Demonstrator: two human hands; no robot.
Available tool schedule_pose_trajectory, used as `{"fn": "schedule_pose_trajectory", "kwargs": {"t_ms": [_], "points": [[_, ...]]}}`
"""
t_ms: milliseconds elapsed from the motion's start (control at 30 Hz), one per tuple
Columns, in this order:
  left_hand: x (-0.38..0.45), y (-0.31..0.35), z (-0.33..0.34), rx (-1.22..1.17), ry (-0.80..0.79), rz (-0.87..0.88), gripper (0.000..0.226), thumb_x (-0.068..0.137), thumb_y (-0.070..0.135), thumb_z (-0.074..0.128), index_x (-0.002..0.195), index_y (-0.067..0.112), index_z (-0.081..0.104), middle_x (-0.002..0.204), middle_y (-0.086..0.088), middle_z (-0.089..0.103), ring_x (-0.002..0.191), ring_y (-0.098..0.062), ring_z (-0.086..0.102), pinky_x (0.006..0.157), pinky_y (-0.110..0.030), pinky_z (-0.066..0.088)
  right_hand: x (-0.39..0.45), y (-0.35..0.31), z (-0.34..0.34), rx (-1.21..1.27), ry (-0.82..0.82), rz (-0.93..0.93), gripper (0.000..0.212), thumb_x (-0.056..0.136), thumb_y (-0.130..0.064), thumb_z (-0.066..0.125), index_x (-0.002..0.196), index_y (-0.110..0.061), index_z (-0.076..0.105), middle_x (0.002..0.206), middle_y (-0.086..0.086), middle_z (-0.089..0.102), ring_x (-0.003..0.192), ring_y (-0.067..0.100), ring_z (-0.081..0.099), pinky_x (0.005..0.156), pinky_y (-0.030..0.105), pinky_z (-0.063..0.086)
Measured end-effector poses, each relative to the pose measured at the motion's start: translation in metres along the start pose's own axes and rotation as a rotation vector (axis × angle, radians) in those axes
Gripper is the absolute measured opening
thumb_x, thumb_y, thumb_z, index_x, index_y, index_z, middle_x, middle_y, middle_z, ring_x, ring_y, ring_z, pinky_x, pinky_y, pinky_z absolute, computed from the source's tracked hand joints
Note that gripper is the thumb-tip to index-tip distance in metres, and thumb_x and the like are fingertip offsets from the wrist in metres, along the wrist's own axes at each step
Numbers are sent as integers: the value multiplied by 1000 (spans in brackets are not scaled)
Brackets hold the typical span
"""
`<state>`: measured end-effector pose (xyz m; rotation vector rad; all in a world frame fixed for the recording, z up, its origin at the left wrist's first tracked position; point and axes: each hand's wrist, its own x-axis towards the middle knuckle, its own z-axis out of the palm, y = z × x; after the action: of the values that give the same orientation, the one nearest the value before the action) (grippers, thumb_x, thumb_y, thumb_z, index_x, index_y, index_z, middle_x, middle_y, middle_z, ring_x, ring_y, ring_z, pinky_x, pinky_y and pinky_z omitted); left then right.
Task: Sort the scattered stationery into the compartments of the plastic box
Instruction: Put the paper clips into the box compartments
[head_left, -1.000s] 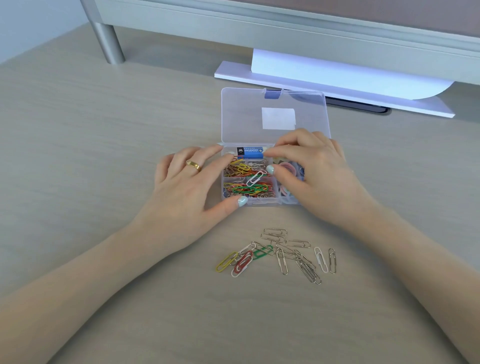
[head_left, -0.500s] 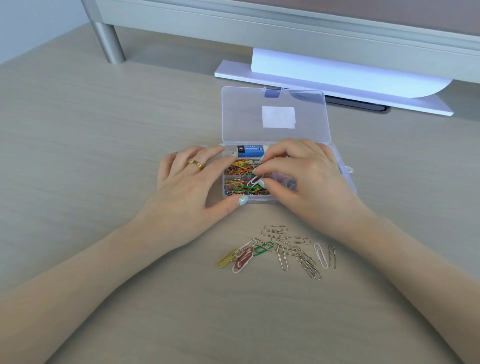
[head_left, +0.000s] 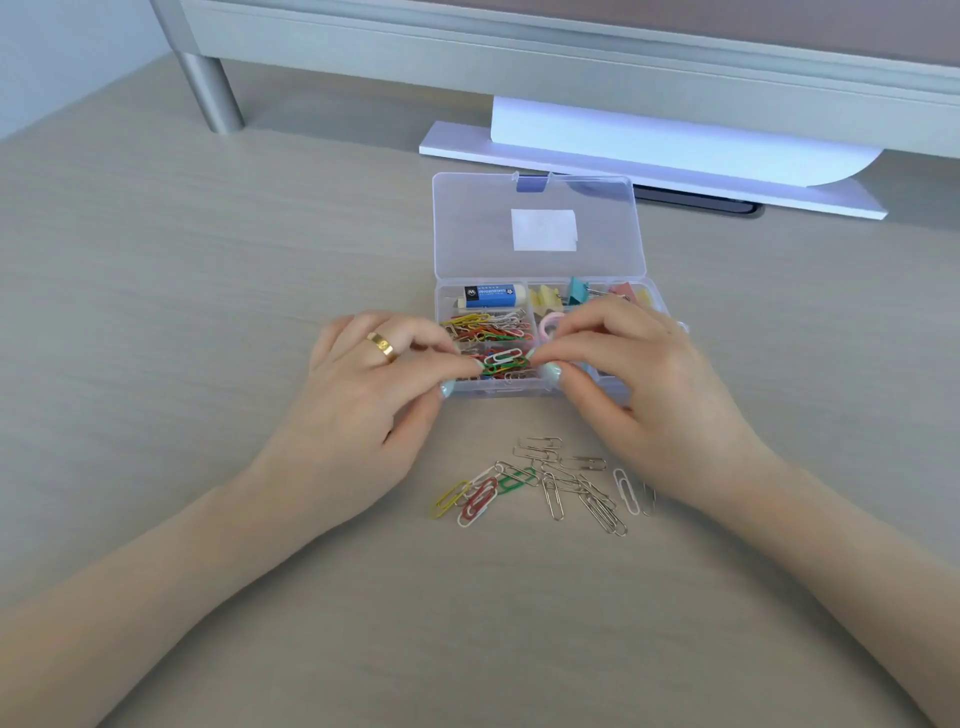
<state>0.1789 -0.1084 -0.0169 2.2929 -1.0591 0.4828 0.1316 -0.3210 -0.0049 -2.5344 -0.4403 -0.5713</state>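
Your left hand (head_left: 374, 384) sits at the near-left corner of the clear plastic box (head_left: 540, 387). Its fingers are curled, and the fingertips meet one end of a white paper clip (head_left: 503, 357) over the near-left compartment. Your right hand (head_left: 639, 384) comes in from the other side, thumb and forefinger closing on the opposite end of the same clip, so both hands pinch it between them just above the coloured clips already lying in that compartment. A gold ring (head_left: 382, 345) shows on your left hand.

The box stands open on the wooden desk (head_left: 182, 312), with its lid (head_left: 537, 223) laid back away from you and a white label on the lid. In the far-left compartment lies a blue-sleeved eraser (head_left: 493, 296). The compartment just nearer than it holds more coloured clips. To the right are pastel binder clips (head_left: 576, 293), partly hidden by your right hand.

Near you, between your wrists, loose paper clips (head_left: 550, 483) lie scattered on the desk: mostly silver, with yellow, red, green and white ones at the left.
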Motion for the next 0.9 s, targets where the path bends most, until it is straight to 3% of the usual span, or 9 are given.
{"fn": "schedule_pose_trajectory", "kwargs": {"t_ms": [67, 133, 233, 333, 467, 733, 900], "points": [[-6, 8, -2, -49, -41, 35, 31, 86, 14, 39, 98, 14, 69, 88, 4, 55, 73, -6, 37, 72, -23, 29, -19, -5, -5, 7, -8, 32, 26, 87, -23, 46, 95, -15, 69, 91, 1, 60, 88, 16, 55, 76, 34, 45], [-16, 16, -4, -60, -137, 27, 32, 87, 17, 39, 102, 12, 67, 85, 1, 56, 70, -8, 39, 67, -22, 30, -41, -7, -11, -22, -40, 103, 29, 86, -28, 45, 102, -18, 67, 94, -2, 56, 85, 17, 52, 75, 35, 44], [-36, 26, -6, 15, -289, -41, 41, 94, 32, 27, 123, 16, 53, 109, 8, 52, 91, -13, 44, 83, -23, 29, -72, -9, -22, -132, -100, 226, 43, 88, -45, 38, 118, -21, 57, 113, -11, 45, 96, 12, 42, 86, 28, 32], [-59, 37, -10, 131, -386, -82, 52, 98, 42, 13, 136, 13, 33, 133, 7, 42, 119, -16, 35, 101, -23, 14, -101, -15, -29, -269, -196, 315, 63, 90, -59, 20, 131, -16, 44, 138, -10, 35, 117, 14, 32, 94, 22, 18], [-73, 49, -12, 278, -468, -111, 62, 96, 51, 12, 140, 9, 28, 146, -1, 32, 134, -17, 21, 105, -38, 10, -115, -27, -27, -383, -331, 344, 72, 91, -60, 14, 136, -9, 38, 150, -1, 27, 130, 20, 27, 104, 35, 15], [-48, 55, 9, 274, -468, -93, 69, 91, 58, 14, 141, 11, 27, 146, -2, 34, 133, -17, 17, 103, -43, 9, -97, -37, -10, -365, -401, 226, 70, 92, -58, 10, 139, -13, 35, 151, 0, 26, 133, 19, 19, 105, 43, 11], [-31, 44, 13, 108, -386, -95, 73, 80, 64, 30, 137, 18, 35, 139, 2, 39, 119, -12, 24, 98, -23, 11, -84, -30, -10, -215, -337, 207, 64, 85, -61, 24, 135, -25, 39, 142, -7, 34, 124, 13, 23, 102, 25, 10]]}}
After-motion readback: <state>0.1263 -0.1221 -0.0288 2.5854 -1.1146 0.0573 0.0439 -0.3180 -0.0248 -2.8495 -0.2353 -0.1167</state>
